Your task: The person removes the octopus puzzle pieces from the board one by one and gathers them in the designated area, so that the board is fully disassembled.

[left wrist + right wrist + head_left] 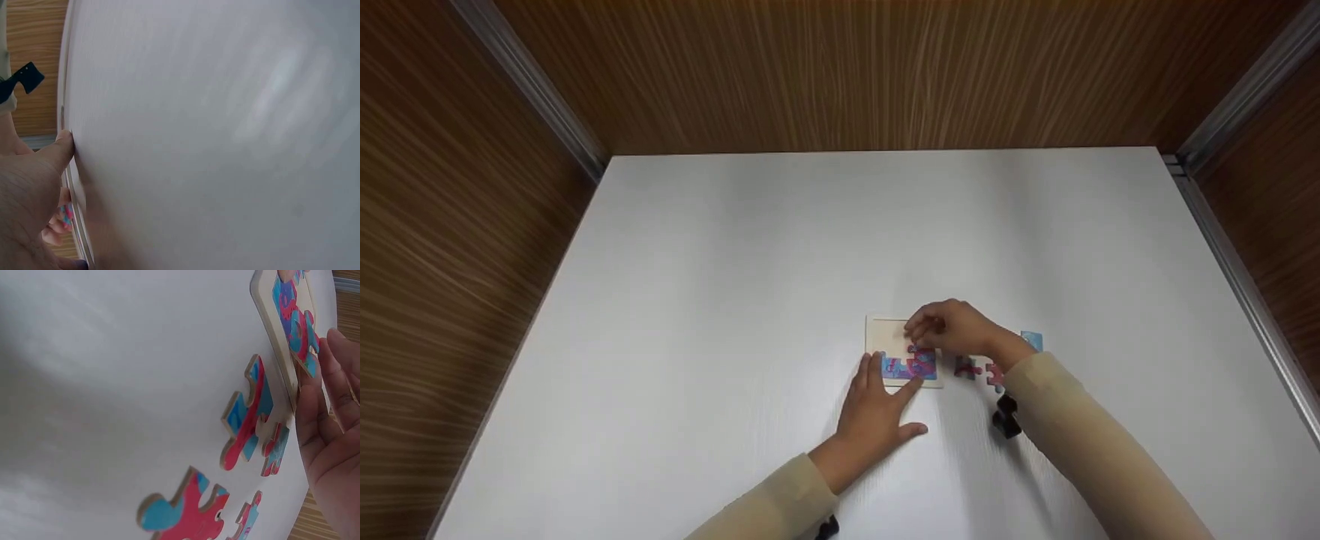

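Observation:
A small wooden puzzle tray (873,330) lies on the white table, its lower part filled with blue, pink and purple jigsaw pieces (894,367). Spread fingers of my left hand (874,416) rest on the tray's near-left corner and near edge, the thumb apart on the table side. Over the tray's right side, my right hand (960,330) has curled fingers and pinches a pink and blue jigsaw piece (304,340). That piece sits tilted at the tray's right rim, above the placed ones. The fingertips partly hide it in the head view.
Several loose jigsaw pieces lie right of the tray, among them a red and blue one (250,413), a pink one with an eye (194,512) and a light blue one (1032,340) beside the right forearm. Wood-grain panels (840,75) stand around the table.

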A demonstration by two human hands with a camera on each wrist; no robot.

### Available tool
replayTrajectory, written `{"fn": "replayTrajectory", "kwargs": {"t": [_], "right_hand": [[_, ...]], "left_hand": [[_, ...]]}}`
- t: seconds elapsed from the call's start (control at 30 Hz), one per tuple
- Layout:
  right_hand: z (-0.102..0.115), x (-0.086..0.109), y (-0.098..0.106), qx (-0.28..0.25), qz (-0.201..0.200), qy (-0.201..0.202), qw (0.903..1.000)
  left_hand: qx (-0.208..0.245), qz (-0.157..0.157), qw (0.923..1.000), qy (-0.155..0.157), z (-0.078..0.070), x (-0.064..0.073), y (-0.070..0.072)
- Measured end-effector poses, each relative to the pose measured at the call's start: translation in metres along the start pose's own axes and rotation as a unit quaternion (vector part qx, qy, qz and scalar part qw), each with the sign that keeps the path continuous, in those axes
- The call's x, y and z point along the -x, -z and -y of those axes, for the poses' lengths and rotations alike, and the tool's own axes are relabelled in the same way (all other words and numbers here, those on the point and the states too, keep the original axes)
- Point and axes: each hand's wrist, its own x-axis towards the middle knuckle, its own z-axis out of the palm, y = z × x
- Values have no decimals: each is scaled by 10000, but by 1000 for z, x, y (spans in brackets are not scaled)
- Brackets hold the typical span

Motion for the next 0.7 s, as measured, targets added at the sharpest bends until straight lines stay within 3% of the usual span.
{"fn": "replayTrajectory", "kwargs": {"t": [0.3, 0.7], "right_hand": [[-4, 1, -1, -125, -27, -48, 9999], [-2, 2, 0, 306, 75, 46, 9995]], "left_hand": [[-55, -64, 10000, -32, 0, -1, 0], [-88, -85, 9999, -18, 0, -2, -1]]}}
